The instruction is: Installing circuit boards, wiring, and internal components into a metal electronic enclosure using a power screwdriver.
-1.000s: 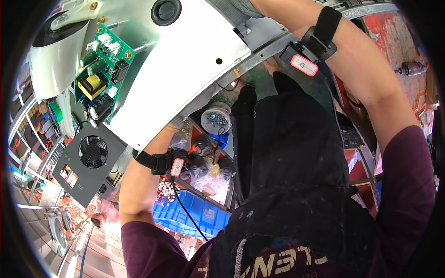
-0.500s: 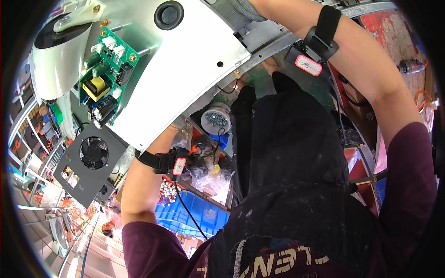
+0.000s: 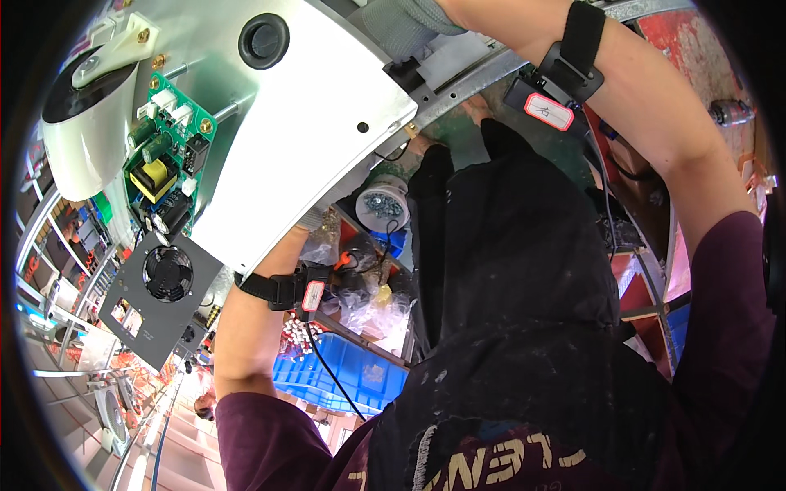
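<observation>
A large white panel (image 3: 286,139) with a round black grommet (image 3: 264,41) fills the upper middle. Fixed to its left side on metal standoffs is a green circuit board (image 3: 170,151) carrying a yellow transformer and capacitors. My left hand (image 3: 311,219) is mostly hidden beneath the panel's lower edge; only the grey glove cuff shows, its fingers out of sight. My right hand (image 3: 403,26), in a grey knit glove, is at the top beside the panel's right corner, above a metal frame rail (image 3: 471,86). Its fingers cannot be made out, nor whether it grips the panel.
A dark grey plate with a fan (image 3: 168,273) hangs below the board. Left of the board is a white curved housing (image 3: 90,123). Beneath the panel stand a white bucket of screws (image 3: 381,204), plastic bags (image 3: 372,311) and a blue crate (image 3: 344,372). A power tool (image 3: 731,113) lies far right.
The white panel and its circuit board have shifted left and slightly up. My right hand has moved a little left with it; my left forearm has barely moved.
</observation>
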Action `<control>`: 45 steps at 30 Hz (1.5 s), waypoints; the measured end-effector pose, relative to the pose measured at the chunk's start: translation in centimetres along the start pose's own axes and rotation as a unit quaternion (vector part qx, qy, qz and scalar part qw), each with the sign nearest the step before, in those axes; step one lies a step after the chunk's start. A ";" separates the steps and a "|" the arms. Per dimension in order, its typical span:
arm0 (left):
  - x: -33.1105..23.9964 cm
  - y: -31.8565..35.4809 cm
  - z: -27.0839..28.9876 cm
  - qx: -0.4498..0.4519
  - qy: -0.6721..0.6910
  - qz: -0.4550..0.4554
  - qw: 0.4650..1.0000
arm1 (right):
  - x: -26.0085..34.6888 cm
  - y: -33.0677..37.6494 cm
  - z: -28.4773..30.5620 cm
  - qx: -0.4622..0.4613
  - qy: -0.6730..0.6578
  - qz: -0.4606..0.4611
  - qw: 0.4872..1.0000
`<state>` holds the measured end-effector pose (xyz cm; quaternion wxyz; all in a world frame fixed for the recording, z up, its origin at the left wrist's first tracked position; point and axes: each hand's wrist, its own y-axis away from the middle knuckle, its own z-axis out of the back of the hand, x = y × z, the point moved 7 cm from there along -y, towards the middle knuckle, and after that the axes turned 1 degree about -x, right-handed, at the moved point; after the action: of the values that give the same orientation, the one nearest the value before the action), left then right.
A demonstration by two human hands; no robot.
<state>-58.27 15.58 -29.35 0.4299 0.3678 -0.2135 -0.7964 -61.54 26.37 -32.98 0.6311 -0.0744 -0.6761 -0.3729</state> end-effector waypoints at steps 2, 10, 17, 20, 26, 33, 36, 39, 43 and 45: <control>0.3 0.0 -0.3 0.002 0.003 0.018 1.000 | -0.1 -0.2 -0.1 0.016 0.013 -0.024 0.999; 3.4 -0.8 -0.4 -0.142 -0.084 -0.077 0.983 | 0.3 -0.9 0.5 -0.070 0.200 0.030 0.977; 4.3 -0.8 -1.1 -0.052 0.187 -0.075 0.978 | -1.6 -1.0 0.2 0.043 0.100 -0.062 0.992; 3.5 -1.0 -1.0 -0.051 0.108 -0.051 0.991 | -1.8 -1.2 0.3 0.031 0.125 -0.068 0.989; 2.6 -0.8 -0.7 -0.058 -0.082 -0.052 0.994 | -1.7 -1.4 0.4 0.016 0.157 -0.071 0.985; 2.3 -0.7 -0.4 -0.103 -0.077 -0.095 0.987 | -1.7 -1.6 0.3 0.004 0.169 -0.075 0.983; 3.1 -0.9 -0.9 -0.063 -0.099 -0.053 0.992 | -1.8 -1.5 0.3 0.001 0.168 -0.075 0.983; 3.6 -0.9 -1.1 -0.057 -0.115 -0.045 0.991 | -1.7 -1.6 0.3 0.005 0.170 -0.077 0.982; 3.3 -0.6 -0.3 -0.153 -0.116 -0.092 0.977 | -1.8 -1.6 0.3 0.001 0.172 -0.078 0.982; 4.4 -0.9 -1.2 -0.080 -0.121 -0.048 0.988 | -1.8 -1.6 0.3 0.001 0.172 -0.077 0.982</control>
<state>-59.42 12.36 -32.43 0.3897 0.2429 -0.1817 -0.8696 -62.37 26.08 -35.31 0.7074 0.0442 -0.5614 -0.4272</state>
